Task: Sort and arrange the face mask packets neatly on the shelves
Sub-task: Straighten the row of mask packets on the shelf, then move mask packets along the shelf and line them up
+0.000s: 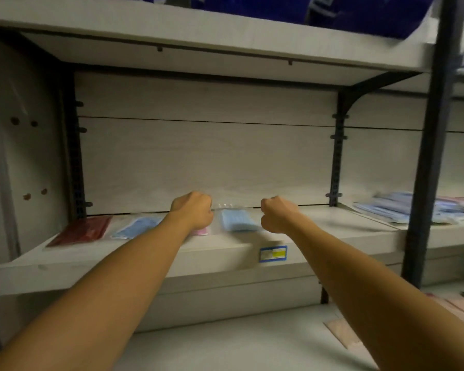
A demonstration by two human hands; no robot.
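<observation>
A light blue mask packet (237, 219) in clear plastic lies on the middle shelf (145, 259), near the back panel. My left hand (193, 210) is curled at its left edge and my right hand (277, 215) at its right edge. Both seem to pinch the plastic, though the fingertips are hidden. In a row to the left lie a pink packet (200, 231), mostly hidden under my left wrist, another light blue packet (137, 227) and a dark red packet (83, 231).
A loose pile of blue packets (413, 207) lies on the neighbouring shelf, right of a dark upright post (429, 156). A blue-and-yellow price label (273, 253) is on the shelf's front edge. Pinkish packets (343, 333) lie on the lower shelf. Dark blue packages (359, 12) sit on the top shelf.
</observation>
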